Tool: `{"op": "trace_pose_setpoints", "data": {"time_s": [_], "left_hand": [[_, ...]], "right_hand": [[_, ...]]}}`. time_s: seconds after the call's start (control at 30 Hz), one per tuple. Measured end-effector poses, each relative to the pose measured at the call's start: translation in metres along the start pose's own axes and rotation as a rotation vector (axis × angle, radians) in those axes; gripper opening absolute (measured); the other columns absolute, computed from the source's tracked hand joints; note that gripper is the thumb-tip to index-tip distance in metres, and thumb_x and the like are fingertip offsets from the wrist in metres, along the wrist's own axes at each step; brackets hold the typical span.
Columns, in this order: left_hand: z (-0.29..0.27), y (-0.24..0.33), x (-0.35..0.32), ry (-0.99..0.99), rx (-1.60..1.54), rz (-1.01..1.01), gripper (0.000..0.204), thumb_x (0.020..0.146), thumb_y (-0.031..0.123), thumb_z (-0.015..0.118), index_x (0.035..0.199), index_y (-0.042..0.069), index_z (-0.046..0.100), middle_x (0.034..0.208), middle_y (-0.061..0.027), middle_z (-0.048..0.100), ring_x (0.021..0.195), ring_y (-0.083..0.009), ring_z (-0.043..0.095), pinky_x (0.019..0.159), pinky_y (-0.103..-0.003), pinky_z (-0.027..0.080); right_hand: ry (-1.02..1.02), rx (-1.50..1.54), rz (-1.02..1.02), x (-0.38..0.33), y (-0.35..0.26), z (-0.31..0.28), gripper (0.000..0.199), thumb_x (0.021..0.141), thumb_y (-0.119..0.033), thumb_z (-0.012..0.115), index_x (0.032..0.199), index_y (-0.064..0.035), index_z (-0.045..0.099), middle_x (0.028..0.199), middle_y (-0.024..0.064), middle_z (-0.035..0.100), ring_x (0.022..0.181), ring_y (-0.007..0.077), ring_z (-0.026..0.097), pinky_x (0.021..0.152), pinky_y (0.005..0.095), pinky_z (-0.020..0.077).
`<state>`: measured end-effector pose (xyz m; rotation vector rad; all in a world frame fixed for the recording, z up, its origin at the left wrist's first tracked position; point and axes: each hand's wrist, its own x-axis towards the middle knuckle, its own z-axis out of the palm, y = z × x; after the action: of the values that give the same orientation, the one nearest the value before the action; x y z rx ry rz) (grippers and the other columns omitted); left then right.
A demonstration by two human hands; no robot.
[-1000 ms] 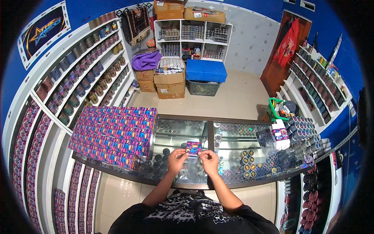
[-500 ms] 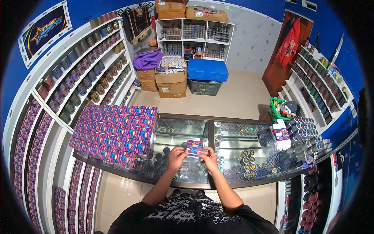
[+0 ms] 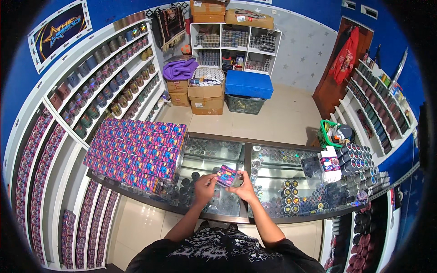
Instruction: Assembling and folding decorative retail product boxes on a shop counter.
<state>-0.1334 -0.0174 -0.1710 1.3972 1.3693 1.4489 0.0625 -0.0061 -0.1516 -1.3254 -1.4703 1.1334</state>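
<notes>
1. A person stands behind a glass worktop (image 3: pixel 273 157) in a small shop, seen from a camera worn on the head that looks down over both forearms

2. Both hands hold one small colourful box (image 3: pixel 226 175), patterned in purple, pink and blue. It is lifted just above the glass, near the middle of the worktop's near edge

3. The left hand (image 3: pixel 205 187) pinches the box's left side with fingers curled around it. The right hand (image 3: pixel 244 189) pinches its right and lower side. Neither grip is spread; both press on the box

4. The box sits tilted, its patterned face turned up toward the camera. Whether a flap is open is too small to tell

5. To handle it well, judging from this view: keep the left grip steady as the anchor and let the right fingers do the fine work, holding at the edges so the thin card does not crush or buckle

6. Keeping the box low over the worktop seems wise, so a slip drops it onto glass rather than the floor

7. Left of the box, at the worktop's left end, lies a large stack of matching boxes (image 3: pixel 136 152), several layers deep

8. Right of the box, at the worktop's right end, stand rows of round tins (image 3: pixel 359 159) and a small white packet (image 3: pixel 330 163)

9. Under the glass, more round tins show on shelves
</notes>
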Motion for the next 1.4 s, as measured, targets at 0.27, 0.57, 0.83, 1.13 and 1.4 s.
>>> {"op": "trace_pose_setpoints", "data": {"time_s": [0.27,0.57,0.83,1.13,1.4], "left_hand": [[-0.009,0.053,-0.002,-0.186,0.312,0.191,0.054,0.061,0.020,0.088,0.111,0.012,0.068,0.121,-0.0134,0.060,0.113,-0.0294,0.058,0.099,-0.039,0.045],[-0.004,0.037,0.003,-0.165,0.091,-0.034,0.037,0.073,0.011,0.080,0.108,0.010,0.069,0.117,-0.0139,0.063,0.102,-0.0210,0.064,0.088,-0.033,0.051],[-0.046,0.034,0.010,-0.285,-0.110,-0.228,0.026,0.085,0.005,0.066,0.110,0.002,0.068,0.106,-0.0095,0.069,0.091,-0.0108,0.063,0.079,-0.026,0.051],[-0.144,0.055,-0.021,-0.185,0.167,-0.048,0.021,0.080,0.007,0.070,0.101,0.005,0.070,0.090,-0.0121,0.067,0.078,-0.0227,0.066,0.070,-0.032,0.053],[-0.227,0.066,-0.030,-0.279,0.619,0.406,0.019,0.074,0.016,0.070,0.091,0.009,0.072,0.099,-0.0032,0.062,0.104,-0.0241,0.051,0.092,-0.043,0.033]], "right_hand": [[-0.285,0.040,0.015,-0.013,-0.013,-0.022,0.065,0.063,-0.003,0.073,0.120,-0.0111,0.043,0.105,0.0042,0.053,0.087,0.0136,0.052,0.076,0.0302,0.0452],[-0.257,0.117,0.117,0.012,-0.006,-0.008,0.067,0.080,-0.014,0.075,0.136,-0.0108,0.038,0.114,0.0052,0.056,0.089,0.0128,0.053,0.079,0.0288,0.0466],[-0.357,0.066,0.095,-0.020,-0.010,0.022,0.086,0.065,-0.008,0.084,0.138,-0.0118,0.038,0.119,0.0078,0.053,0.091,0.0144,0.055,0.078,0.0300,0.0508],[-0.119,0.154,0.064,-0.064,-0.006,0.131,0.084,0.065,0.001,0.077,0.139,-0.0078,0.039,0.125,0.0094,0.055,0.083,0.0123,0.055,0.075,0.0277,0.0499],[-0.153,0.047,0.136,-0.074,-0.052,0.203,0.081,0.070,0.002,0.075,0.143,-0.0008,0.038,0.129,0.0116,0.056,0.090,0.0106,0.059,0.080,0.0266,0.0507]]}}
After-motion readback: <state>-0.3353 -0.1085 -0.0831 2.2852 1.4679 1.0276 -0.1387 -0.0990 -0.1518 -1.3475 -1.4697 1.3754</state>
